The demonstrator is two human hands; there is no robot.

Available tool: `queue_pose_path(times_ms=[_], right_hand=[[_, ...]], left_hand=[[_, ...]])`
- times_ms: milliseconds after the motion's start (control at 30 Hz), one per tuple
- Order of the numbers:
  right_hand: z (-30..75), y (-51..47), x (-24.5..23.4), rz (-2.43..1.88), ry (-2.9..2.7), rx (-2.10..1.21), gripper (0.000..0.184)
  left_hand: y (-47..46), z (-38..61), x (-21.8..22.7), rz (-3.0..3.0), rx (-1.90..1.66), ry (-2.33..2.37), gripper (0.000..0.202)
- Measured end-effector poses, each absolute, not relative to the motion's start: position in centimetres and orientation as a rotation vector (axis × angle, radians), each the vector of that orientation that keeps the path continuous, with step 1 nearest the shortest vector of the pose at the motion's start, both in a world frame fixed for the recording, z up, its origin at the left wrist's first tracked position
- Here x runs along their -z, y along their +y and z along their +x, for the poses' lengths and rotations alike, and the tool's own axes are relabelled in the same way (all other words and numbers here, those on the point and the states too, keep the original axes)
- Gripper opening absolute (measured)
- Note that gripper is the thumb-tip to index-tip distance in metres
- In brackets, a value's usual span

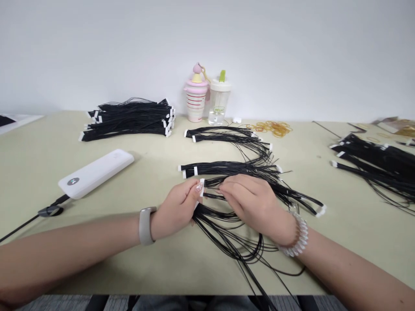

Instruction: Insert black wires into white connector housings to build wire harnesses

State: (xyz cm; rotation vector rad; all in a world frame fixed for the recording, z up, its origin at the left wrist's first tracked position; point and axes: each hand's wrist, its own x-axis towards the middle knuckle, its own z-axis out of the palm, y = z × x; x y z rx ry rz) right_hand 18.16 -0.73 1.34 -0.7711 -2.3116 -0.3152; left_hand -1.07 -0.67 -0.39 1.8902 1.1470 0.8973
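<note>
My left hand (180, 203) grips a white connector (202, 186) between thumb and fingers, with thin black wires running out of it to the right. Close beside it, my right hand (249, 203) is closed, its fingertips pinched at a black wire (212, 188) near the connector. Below both hands, a loose loop of black wires (227, 242) spreads over the table and hangs past its front edge. Just beyond my hands lie more black wire harnesses (223, 167) with white connectors at their ends.
A stack of black harnesses (129, 119) lies at back left, and another pile (382, 162) at right. A white power bank (97, 172) with a cable is on the left. Two cups, one pink-lidded (196, 101) and one clear (219, 103), stand by the wall near yellow rubber bands (274, 128).
</note>
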Motion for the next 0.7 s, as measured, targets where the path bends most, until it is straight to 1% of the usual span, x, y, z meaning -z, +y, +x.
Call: queue_pose_path(times_ms=[233,400,700], right_hand=[[18.23,-0.51,-1.56,-0.774,-2.474,0.256,0.013],[18.23,-0.33,-1.12,-0.780,-2.372,0.297,0.012],[18.11,-0.68,-1.31,-0.715,-2.437,0.382,0.015]], left_hand=[[-0.65,-0.97,0.27,1.850,-0.897,1.146,0.036],[-0.72,-0.97,0.13,1.871,-0.889,1.117,0.035],[-0.53,-0.97,0.12,1.911,-0.856,1.083,0.034]])
